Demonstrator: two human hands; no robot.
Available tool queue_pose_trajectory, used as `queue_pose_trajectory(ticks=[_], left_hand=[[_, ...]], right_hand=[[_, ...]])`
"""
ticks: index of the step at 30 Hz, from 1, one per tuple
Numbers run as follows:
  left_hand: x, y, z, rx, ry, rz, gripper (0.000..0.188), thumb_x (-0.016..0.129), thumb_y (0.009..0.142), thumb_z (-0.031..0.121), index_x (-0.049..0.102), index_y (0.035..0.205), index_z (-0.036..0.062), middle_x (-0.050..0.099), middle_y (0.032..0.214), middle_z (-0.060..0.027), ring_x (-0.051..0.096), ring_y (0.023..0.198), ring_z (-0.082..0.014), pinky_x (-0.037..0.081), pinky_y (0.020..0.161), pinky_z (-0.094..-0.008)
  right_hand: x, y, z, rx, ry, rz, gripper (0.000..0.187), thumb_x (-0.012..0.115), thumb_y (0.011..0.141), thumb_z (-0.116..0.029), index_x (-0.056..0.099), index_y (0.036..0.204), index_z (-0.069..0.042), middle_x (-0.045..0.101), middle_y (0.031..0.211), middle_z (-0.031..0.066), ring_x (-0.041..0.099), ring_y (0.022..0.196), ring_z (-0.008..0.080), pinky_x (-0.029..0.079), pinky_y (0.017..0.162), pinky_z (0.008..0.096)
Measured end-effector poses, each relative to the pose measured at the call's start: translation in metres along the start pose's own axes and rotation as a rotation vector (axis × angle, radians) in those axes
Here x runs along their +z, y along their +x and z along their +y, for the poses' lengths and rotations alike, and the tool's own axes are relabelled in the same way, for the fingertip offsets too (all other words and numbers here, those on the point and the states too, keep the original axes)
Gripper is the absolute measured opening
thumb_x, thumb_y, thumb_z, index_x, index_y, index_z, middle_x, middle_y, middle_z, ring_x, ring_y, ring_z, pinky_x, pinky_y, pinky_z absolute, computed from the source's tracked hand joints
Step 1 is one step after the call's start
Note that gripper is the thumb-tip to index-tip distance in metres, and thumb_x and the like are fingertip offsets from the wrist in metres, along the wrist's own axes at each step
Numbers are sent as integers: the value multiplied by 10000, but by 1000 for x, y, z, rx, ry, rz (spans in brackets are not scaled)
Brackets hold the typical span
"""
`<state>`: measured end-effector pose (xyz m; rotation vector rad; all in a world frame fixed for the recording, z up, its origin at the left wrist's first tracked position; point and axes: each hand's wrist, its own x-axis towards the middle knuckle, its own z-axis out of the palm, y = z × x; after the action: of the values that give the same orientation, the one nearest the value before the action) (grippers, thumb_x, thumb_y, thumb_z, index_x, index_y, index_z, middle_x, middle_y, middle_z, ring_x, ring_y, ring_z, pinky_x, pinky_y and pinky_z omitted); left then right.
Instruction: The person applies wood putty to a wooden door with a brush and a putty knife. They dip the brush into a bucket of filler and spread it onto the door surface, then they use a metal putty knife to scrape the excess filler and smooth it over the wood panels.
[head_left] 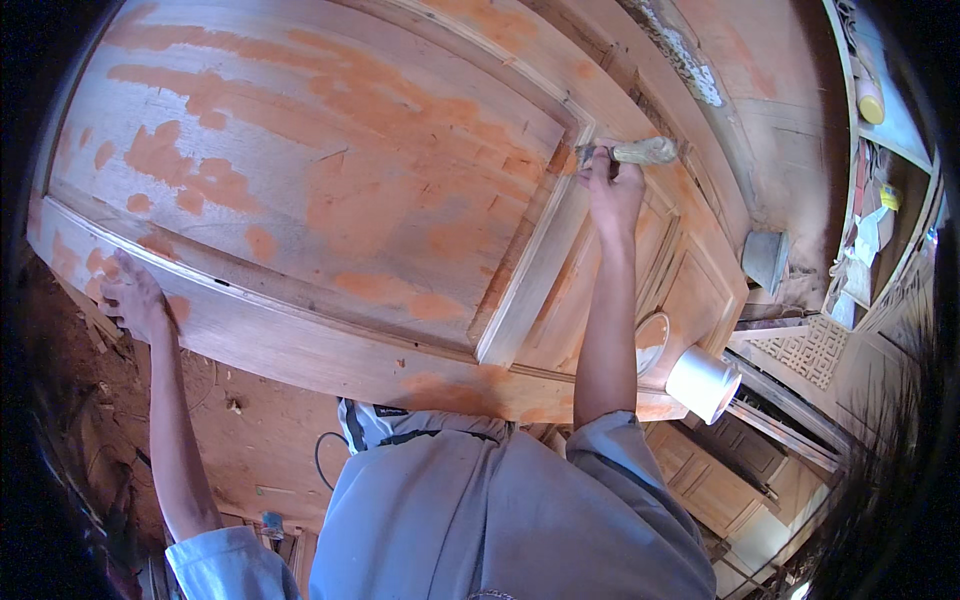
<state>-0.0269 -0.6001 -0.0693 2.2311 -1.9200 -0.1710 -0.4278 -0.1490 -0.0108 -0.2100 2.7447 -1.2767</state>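
A large panelled wooden door (400, 210) lies in front of me, streaked and blotched with orange filler or paint. My right hand (612, 190) is closed around a paintbrush (645, 151) with a pale, smeared handle. The brush's bristle end points left, at the moulding by the corner of the big panel; whether it touches the wood is hard to tell. Over at the door's left end, my left hand (137, 298) rests on the near frame rail with its fingers apart, holding nothing.
A white tub (704, 384) stands at the door's near right edge, beside a round lid-like disc (652, 338). Beyond the right end is a grey container (765, 260). Shelves (890, 150) with odds and ends line the far right. Wooden panels (715, 470) lie below them.
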Motion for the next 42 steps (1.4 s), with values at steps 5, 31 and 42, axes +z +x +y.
queue_pose_trajectory(ticks=[5,31,42], left_hand=[[-8,-7,6,28,-50,39,997,274,848,810,207,1488,49,174,1512,-303,270,1381,-443,330,1057,-565],[-7,-6,9,-21,23,-21,988,279,843,813,244,1471,51,207,1494,-280,353,1321,-453,345,1045,-558],[-2,-2,6,0,20,-12,985,281,841,815,246,1474,62,197,1503,-275,339,1334,-451,337,1055,-555]], right_hand=[[7,-1,0,-37,-10,-5,133,527,967,-87,594,1028,11,621,843,64,609,701,126,519,641,287],[16,-10,-16,104,82,8,120,509,950,-49,596,1026,-17,615,844,62,595,733,120,512,643,287],[8,-19,17,215,725,28,204,541,971,-146,539,1141,-34,612,1000,112,656,833,233,595,787,399]])
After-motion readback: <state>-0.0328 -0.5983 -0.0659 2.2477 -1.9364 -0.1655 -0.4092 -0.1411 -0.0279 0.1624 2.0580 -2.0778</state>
